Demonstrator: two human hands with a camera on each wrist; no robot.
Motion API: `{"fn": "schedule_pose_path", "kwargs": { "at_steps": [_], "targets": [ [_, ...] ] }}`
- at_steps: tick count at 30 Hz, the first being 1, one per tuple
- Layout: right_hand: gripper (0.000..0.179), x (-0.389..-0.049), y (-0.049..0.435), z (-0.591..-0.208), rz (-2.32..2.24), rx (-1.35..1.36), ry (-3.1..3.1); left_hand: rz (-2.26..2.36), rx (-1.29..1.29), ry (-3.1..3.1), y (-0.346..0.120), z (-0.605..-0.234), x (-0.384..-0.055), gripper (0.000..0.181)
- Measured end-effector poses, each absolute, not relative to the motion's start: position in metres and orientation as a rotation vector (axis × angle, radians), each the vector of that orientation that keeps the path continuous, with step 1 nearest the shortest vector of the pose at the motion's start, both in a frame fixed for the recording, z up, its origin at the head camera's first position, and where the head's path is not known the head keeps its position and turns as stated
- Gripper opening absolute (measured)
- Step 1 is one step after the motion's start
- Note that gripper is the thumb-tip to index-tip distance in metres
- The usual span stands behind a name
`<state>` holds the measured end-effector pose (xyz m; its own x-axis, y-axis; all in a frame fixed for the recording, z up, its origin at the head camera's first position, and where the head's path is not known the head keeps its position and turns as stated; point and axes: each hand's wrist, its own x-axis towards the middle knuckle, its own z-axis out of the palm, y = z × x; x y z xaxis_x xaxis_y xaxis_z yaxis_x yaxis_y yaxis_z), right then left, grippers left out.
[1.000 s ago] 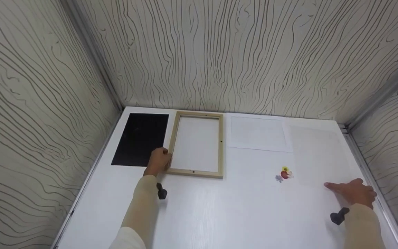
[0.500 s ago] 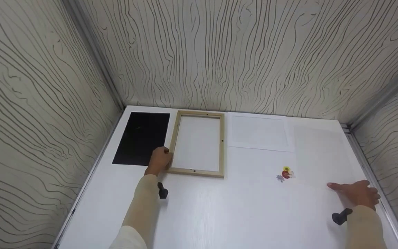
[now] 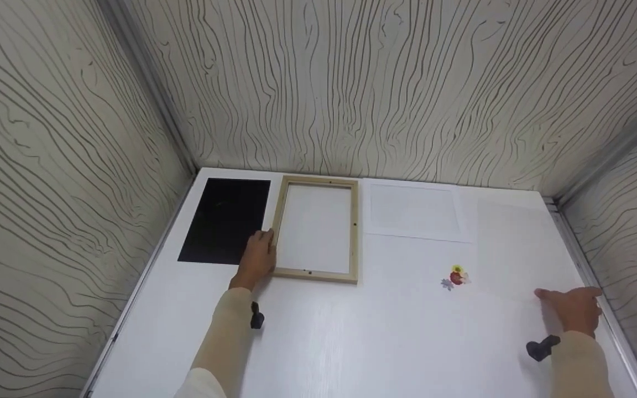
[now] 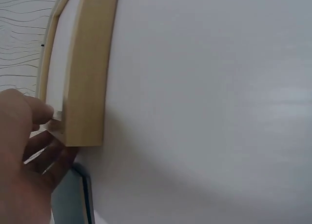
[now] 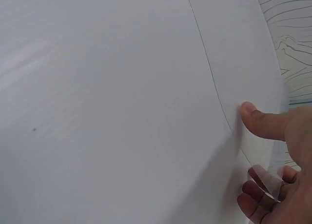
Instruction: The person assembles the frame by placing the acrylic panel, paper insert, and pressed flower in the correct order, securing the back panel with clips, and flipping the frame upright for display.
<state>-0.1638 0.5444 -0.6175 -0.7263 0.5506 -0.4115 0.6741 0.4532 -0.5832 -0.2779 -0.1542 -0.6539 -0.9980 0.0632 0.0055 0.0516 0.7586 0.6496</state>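
Near the centre of the head view, the left hand (image 3: 257, 257) is clamped, thumb and fingers, on the lower left part of a pale wooden rectangular frame (image 3: 354, 237). At lower right, the right hand (image 3: 573, 309) has thumb and fingers apart, a clear thin sheet's (image 3: 523, 249) corner between them. A black rectangular sheet (image 3: 222, 215) lies at the frame's left; small colourful flowers (image 3: 456, 277) lie right of centre.
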Motion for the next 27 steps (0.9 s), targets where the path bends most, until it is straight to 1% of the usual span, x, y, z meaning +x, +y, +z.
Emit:
{"fn": "schedule_pose_path", "kwargs": {
  "at_steps": [4,6,11,14,19,21,22,26,27],
  "targets": [
    [0.125,-0.161,0.543,-0.614,-1.178,1.118,2.502,0.986,0.201,3.039,-0.156,-0.662,-0.271,0.051],
    [0.115,-0.161,0.545,-0.612,-1.157,1.116,2.525,0.931,0.239,3.076,-0.157,-0.665,-0.267,0.054],
    [0.076,-0.163,0.550,-0.606,-1.003,1.045,2.643,0.824,0.295,3.093,-0.159,-0.672,-0.258,0.064],
    [0.063,-0.162,0.550,-0.601,-1.144,1.094,2.596,0.784,0.310,3.079,-0.162,-0.675,-0.255,0.068],
    [0.060,-0.157,0.545,-0.590,-1.507,1.210,2.480,0.717,0.344,3.053,-0.168,-0.681,-0.252,0.076],
    [0.055,-0.155,0.544,-0.583,-1.662,1.228,2.441,0.704,0.362,3.044,-0.170,-0.682,-0.252,0.081],
    [0.050,-0.154,0.543,-0.580,-1.736,1.233,2.420,0.701,0.374,3.040,-0.171,-0.682,-0.252,0.083],
    [0.017,-0.152,0.539,-0.566,-2.010,1.237,2.311,0.679,0.423,3.027,-0.174,-0.679,-0.250,0.086],
    [0.013,-0.151,0.538,-0.563,-2.037,1.234,2.308,0.676,0.431,3.023,-0.175,-0.678,-0.249,0.086]
  ]
}}
